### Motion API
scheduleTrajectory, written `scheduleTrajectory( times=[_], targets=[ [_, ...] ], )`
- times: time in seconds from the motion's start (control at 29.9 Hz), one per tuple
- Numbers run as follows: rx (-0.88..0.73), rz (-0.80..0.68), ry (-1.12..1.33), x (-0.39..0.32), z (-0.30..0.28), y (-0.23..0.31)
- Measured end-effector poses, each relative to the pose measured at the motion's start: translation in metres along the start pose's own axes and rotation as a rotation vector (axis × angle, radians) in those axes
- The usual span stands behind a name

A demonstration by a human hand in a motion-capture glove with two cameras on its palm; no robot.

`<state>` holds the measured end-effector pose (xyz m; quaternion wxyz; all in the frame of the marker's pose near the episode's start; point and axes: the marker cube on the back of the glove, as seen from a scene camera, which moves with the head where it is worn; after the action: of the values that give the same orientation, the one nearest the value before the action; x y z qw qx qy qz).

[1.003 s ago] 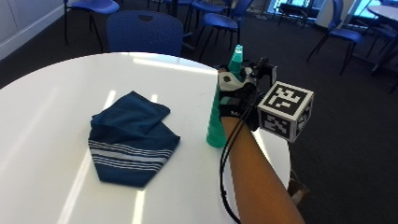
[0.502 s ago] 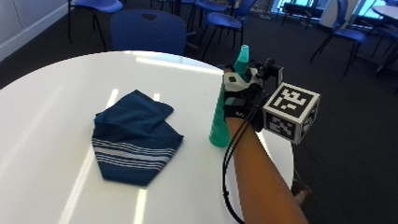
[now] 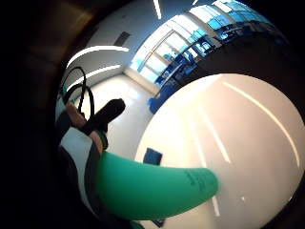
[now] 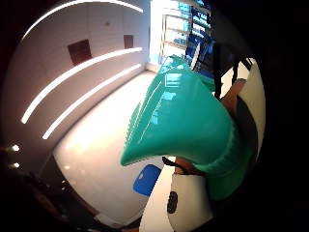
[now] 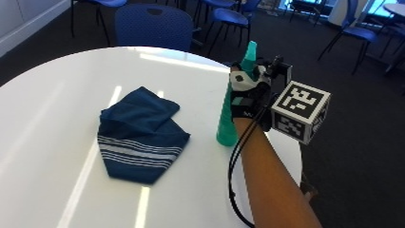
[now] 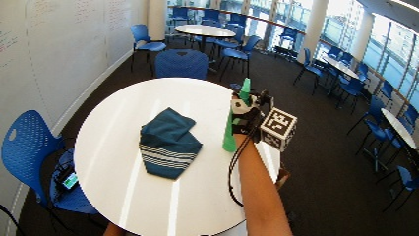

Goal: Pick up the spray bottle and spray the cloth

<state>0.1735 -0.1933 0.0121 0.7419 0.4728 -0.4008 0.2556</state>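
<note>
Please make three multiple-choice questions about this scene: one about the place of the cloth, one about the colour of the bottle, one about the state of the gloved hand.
1. Where does the cloth lie?
A. on the white table, apart from the bottle
B. on a chair
C. draped over the bottle

2. What colour is the spray bottle?
A. red
B. green
C. yellow

3. What is the gloved right hand doing?
A. resting flat on the cloth
B. hanging empty over the floor
C. gripping the bottle

Answers: 1 A, bare tabletop shows between cloth and bottle. 2 B, its body is green in every view. 3 C, the fingers are wrapped round its upper part.
</note>
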Motion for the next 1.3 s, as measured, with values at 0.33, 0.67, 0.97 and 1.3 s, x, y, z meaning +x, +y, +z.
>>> scheduleTrajectory(
  times=[0.33, 0.67, 0.97, 1.3],
  targets=[
    [-0.064, -0.230, 0.196, 0.000, -0.001, 0.011],
    [-0.137, -0.803, 0.552, -0.039, 0.023, 0.020],
    [-0.192, -1.090, 0.747, -0.052, 0.040, 0.031],
    [-0.185, -1.457, 0.896, -0.071, 0.068, 0.049]
  ],
)
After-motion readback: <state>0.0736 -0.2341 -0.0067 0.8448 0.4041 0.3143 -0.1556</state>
